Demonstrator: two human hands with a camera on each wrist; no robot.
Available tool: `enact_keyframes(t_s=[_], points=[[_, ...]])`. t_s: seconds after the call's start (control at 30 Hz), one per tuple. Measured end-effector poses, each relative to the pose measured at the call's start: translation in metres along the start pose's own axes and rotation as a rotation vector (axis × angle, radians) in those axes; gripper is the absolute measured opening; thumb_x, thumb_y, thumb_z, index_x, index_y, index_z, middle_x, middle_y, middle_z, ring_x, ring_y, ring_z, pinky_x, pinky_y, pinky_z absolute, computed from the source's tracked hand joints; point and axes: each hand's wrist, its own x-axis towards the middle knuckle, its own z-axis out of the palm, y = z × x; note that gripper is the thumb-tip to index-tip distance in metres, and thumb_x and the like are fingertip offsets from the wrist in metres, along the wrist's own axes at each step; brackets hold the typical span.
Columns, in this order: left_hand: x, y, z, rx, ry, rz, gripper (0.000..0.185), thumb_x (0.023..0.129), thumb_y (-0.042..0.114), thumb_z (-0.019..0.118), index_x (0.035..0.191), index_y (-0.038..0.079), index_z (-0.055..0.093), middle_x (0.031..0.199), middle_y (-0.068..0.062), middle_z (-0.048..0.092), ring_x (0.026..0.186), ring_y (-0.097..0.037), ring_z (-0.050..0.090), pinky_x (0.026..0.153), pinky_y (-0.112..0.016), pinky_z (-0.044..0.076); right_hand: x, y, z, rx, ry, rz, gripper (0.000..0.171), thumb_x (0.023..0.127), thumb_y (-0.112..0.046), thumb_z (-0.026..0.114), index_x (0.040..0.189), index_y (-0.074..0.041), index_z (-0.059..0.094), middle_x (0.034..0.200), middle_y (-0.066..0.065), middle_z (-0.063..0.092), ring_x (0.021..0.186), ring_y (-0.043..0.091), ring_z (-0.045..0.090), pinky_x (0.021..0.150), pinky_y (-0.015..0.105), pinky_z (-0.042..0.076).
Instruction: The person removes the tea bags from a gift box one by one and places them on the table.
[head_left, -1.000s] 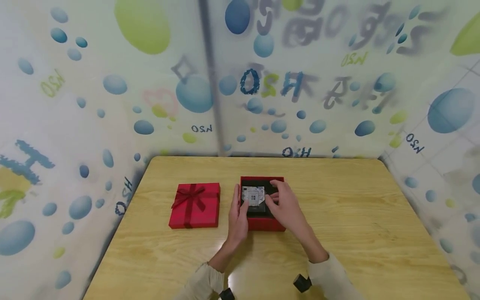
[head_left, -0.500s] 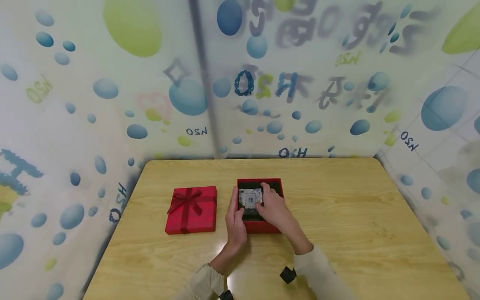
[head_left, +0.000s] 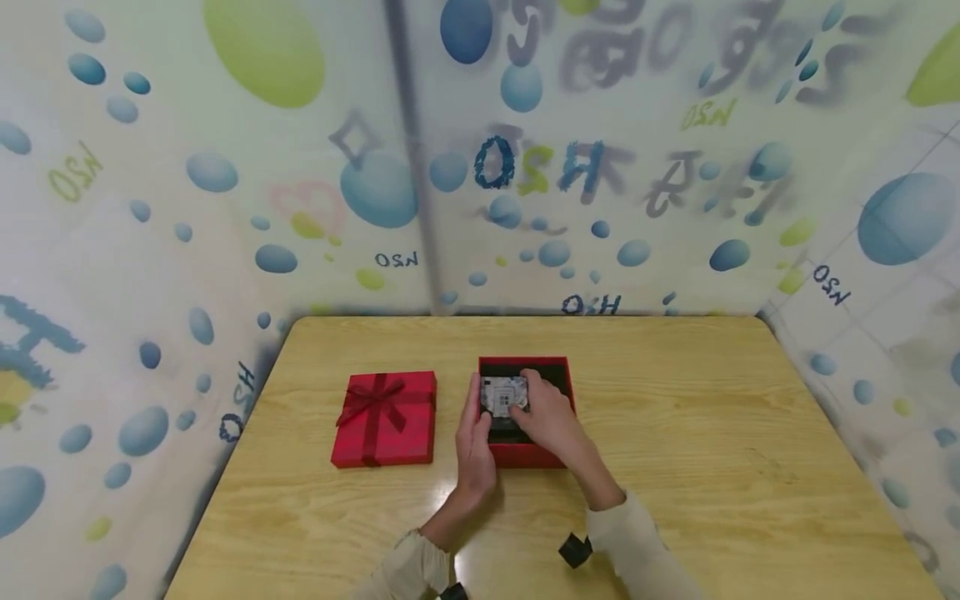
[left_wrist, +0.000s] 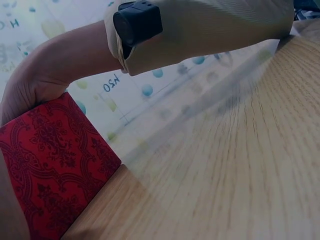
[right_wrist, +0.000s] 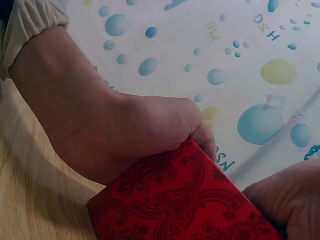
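Note:
An uncovered red gift box [head_left: 527,456] with a black lining stands on the wooden table [head_left: 720,467]. Inside it, toward the left, is a small square item [head_left: 504,385] with a grey-and-white patterned top. My left hand [head_left: 476,458] holds the box's left side, fingers along the outer wall and thumb over the front left rim. My right hand [head_left: 553,421] reaches in over the front right and pinches the small item at its right edge. Dark-red ornament covers the outer wall in both wrist views; the right fingertips are hidden behind it in the right wrist view.
A red lid [head_left: 411,442] with a dark red ribbon bow [head_left: 381,396] lies left of the box. Behind the table rises a wall [head_left: 315,167] painted with blue and green bubbles. Small black cameras [head_left: 576,550] hang at the sleeves.
My right hand has gone from the box's right part leftward onto the small item, thumb on its top near the right edge. My left hand stays at the box's left side.

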Motion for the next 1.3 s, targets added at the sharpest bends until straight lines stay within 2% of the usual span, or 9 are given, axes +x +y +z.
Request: enact_keyframes(t_s=[0.17,0.3,0.5,0.63,0.8,0.97,1.07,1.3], points=[[0.004,0.002,0.002,-0.011,-0.006,-0.015,0.052,0.114,0.012,0.026,0.166,0.005,0.024,0.171,-0.014,0.025,0.159,-0.031,0.018,0.122,-0.016,0.015,0.006,0.003,-0.003,0.044,0.039,0.009,0.067,0.095,-0.016,0.076,0.150,0.006,0.044,0.109,0.017,0.068,0.090,0.026,0.064,0.079,0.043,0.059],[0.005,0.004,0.003,-0.008,-0.006,-0.033,0.052,0.115,0.016,0.024,0.166,0.005,0.024,0.171,-0.015,0.025,0.159,-0.030,0.018,0.122,-0.015,0.014,0.010,0.005,-0.004,0.089,0.012,0.041,0.066,0.096,-0.014,0.073,0.150,0.009,0.044,0.094,0.012,0.069,0.078,0.021,0.062,0.069,0.035,0.057],[0.009,0.012,0.000,0.023,-0.016,-0.013,0.052,0.115,0.016,0.026,0.166,0.003,0.023,0.172,-0.008,0.024,0.160,-0.028,0.018,0.123,-0.016,0.014,0.011,0.005,-0.006,0.166,-0.053,0.022,0.047,0.099,-0.010,0.069,0.140,0.010,0.056,0.086,0.010,0.069,0.071,0.019,0.060,0.063,0.031,0.052],[0.013,0.016,-0.002,0.035,-0.035,-0.007,0.052,0.114,0.010,0.028,0.166,0.004,0.022,0.172,-0.005,0.023,0.160,-0.026,0.017,0.123,-0.016,0.015,0.011,0.004,-0.005,0.202,-0.064,-0.011,0.045,0.102,-0.009,0.066,0.142,0.007,0.055,0.089,0.011,0.072,0.069,0.018,0.066,0.061,0.031,0.052],[0.011,0.015,-0.006,0.040,-0.050,-0.035,0.054,0.112,0.005,0.030,0.166,0.005,0.022,0.173,-0.005,0.022,0.160,-0.025,0.017,0.122,-0.015,0.015,0.010,-0.001,-0.004,0.286,-0.055,-0.036,0.039,0.101,-0.004,0.065,0.139,0.004,0.056,0.102,0.018,0.076,0.070,0.020,0.071,0.063,0.034,0.059],[0.011,0.013,-0.008,0.040,-0.062,-0.030,0.054,0.112,0.004,0.030,0.166,0.003,0.023,0.172,-0.012,0.022,0.160,-0.026,0.017,0.122,-0.015,0.015,0.009,-0.001,-0.003,0.377,-0.061,-0.034,0.036,0.100,0.001,0.063,0.136,0.003,0.056,0.112,0.022,0.074,0.070,0.021,0.071,0.063,0.035,0.061],[0.012,0.012,-0.007,0.038,-0.076,-0.026,0.054,0.112,0.003,0.029,0.165,0.002,0.022,0.172,-0.016,0.021,0.160,-0.027,0.016,0.122,-0.015,0.014,0.010,0.003,-0.003,0.413,-0.063,-0.022,0.036,0.101,0.000,0.062,0.136,0.001,0.054,0.116,0.022,0.073,0.070,0.020,0.071,0.064,0.035,0.061],[0.009,0.013,-0.007,0.083,-0.081,-0.043,0.054,0.112,0.004,0.031,0.165,0.003,0.023,0.172,-0.014,0.022,0.160,-0.027,0.018,0.122,-0.015,0.014,0.008,0.007,-0.009,0.524,-0.055,-0.028,0.042,0.101,-0.001,0.059,0.142,-0.001,0.049,0.118,0.021,0.072,0.072,0.023,0.072,0.067,0.038,0.060]])
